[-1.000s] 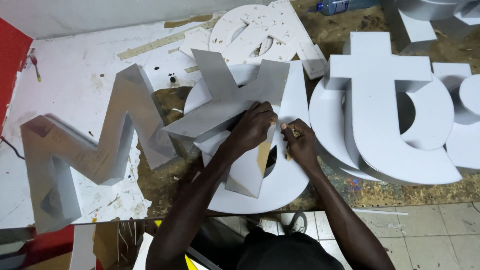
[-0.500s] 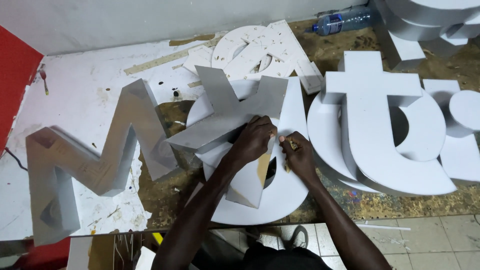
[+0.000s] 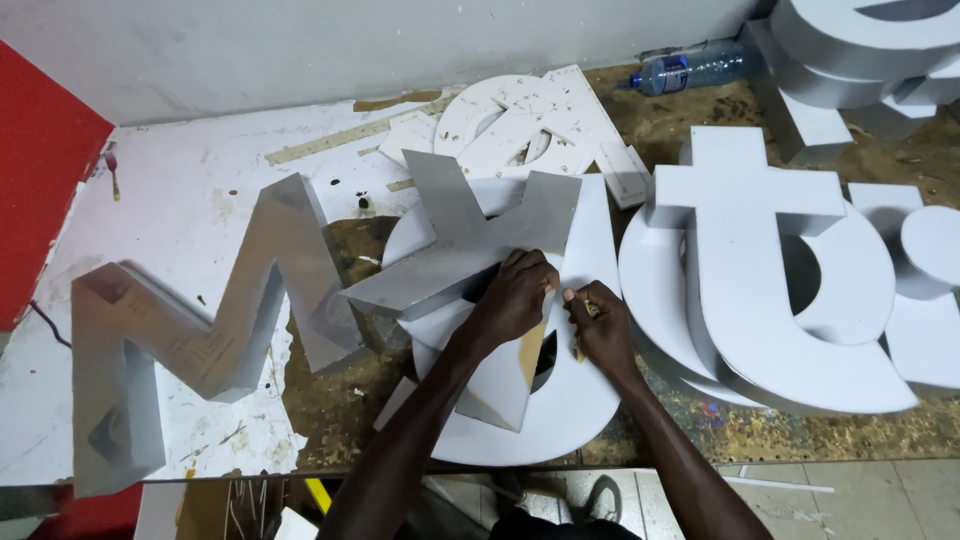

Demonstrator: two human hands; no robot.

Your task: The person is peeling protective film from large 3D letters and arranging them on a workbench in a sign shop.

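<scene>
A large grey X-shaped sign letter (image 3: 455,250) lies on top of a white round letter (image 3: 560,410) at the middle of the workbench. My left hand (image 3: 515,298) presses down on the X letter's lower right arm, fingers curled over its edge. My right hand (image 3: 598,325) is right beside it, pinching a small yellowish tool or piece against that same edge; what it is I cannot tell. A tan inner face of the X shows just under both hands.
A grey M-shaped letter (image 3: 190,330) lies at the left. A white t-shaped letter (image 3: 760,260) on round letters is at the right. Flat white cut-outs (image 3: 530,125), a plastic bottle (image 3: 690,68), more letters (image 3: 860,50) at the back. Red panel (image 3: 40,200) far left.
The view has shifted, so everything sits lower in the frame. Both hands stay together at the same edge of the X letter, with only small finger movements.
</scene>
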